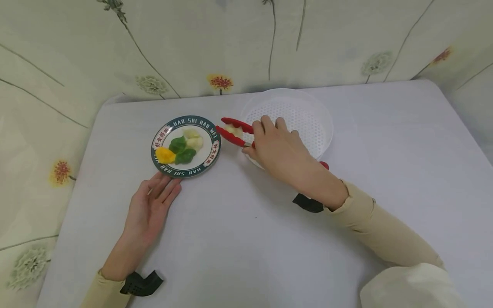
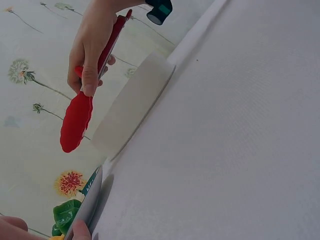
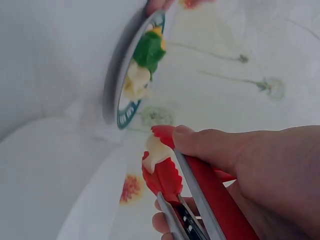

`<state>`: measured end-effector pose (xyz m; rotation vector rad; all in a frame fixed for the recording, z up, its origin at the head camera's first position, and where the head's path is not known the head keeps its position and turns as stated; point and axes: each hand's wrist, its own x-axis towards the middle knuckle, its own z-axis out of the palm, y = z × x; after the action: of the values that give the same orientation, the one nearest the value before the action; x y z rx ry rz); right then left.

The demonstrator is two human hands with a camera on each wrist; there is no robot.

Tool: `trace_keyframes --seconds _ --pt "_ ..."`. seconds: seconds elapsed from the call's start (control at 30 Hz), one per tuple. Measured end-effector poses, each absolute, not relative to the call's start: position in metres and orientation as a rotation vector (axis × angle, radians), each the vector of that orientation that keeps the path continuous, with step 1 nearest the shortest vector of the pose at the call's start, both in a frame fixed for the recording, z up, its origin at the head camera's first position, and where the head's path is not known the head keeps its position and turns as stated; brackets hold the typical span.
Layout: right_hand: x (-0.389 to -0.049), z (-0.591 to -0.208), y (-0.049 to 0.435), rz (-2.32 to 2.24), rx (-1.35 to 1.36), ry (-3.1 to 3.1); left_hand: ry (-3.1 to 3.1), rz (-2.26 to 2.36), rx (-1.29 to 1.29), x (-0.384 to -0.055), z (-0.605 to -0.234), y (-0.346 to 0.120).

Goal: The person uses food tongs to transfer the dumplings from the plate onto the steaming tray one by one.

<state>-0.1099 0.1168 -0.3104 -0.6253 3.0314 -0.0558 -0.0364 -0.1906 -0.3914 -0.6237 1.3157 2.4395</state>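
Note:
My right hand [image 1: 283,156] grips red-tipped tongs [image 1: 230,136], whose jaws are closed around a pale dumpling-like piece [image 3: 156,150]. The tongs hang above the table between the plate and the basket. A round plate [image 1: 202,170] with a green lettered rim bears two green pieces [image 1: 185,155], a yellow piece [image 1: 165,155] and pale pieces [image 1: 194,142]. My left hand [image 1: 148,211] lies palm up, its extended fingers touching the plate's near rim; the fingertips are partly hidden there. Under and beyond the right hand sits a white perforated round basket [image 1: 304,115].
A white cloth covers the table [image 1: 231,239]. Behind its far edge stands a wall or curtain [image 1: 239,42] with a flower print. Each wrist carries a dark camera mount [image 1: 141,284].

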Motion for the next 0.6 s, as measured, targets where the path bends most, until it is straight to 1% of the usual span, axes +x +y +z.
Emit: trace_keyframes --seconds 0.4,0.6 --pt "-0.115 -0.309 0.162 -0.121 -0.487 3.015 1.307 2.448 -0.609 -0.036 -0.392 -0.191" --pt "-0.114 -0.319 0.169 -0.098 -0.518 3.023 1.325 2.437 -0.586 -0.035 -0.392 -0.191"
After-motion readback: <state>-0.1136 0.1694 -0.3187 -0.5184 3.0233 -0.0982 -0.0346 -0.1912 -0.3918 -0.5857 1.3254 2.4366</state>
